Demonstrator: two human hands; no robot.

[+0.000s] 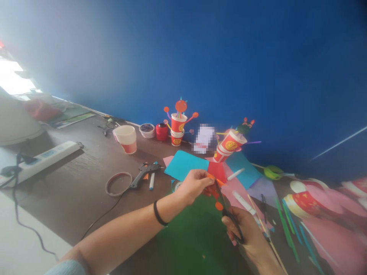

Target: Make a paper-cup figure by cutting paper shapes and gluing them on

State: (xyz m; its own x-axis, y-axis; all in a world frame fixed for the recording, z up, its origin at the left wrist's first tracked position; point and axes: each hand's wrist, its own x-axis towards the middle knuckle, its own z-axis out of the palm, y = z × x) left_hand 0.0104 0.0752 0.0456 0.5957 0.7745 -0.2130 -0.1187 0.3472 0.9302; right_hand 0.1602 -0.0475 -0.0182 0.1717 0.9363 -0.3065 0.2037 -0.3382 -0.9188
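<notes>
Between the fingertips of my left hand (195, 186) is a piece of orange paper (219, 180), its far edge showing past the thumb. My right hand (246, 226) is closed around the handles of dark scissors (226, 211), whose blades point up to the paper beside my left fingers. Below the blades shows a small orange disc (218, 206); whether it is attached to the paper I cannot tell. Under both hands lies a dark green sheet (189, 236).
Left are a glue gun (143, 173), a tape roll (106, 187), a paper cup (128, 141) and a power strip (48, 160). Decorated cups (178, 124) stand by the blue wall, more (231, 143) leaning rightward. Blue paper (186, 164) and green pipe cleaners (286, 225) lie around.
</notes>
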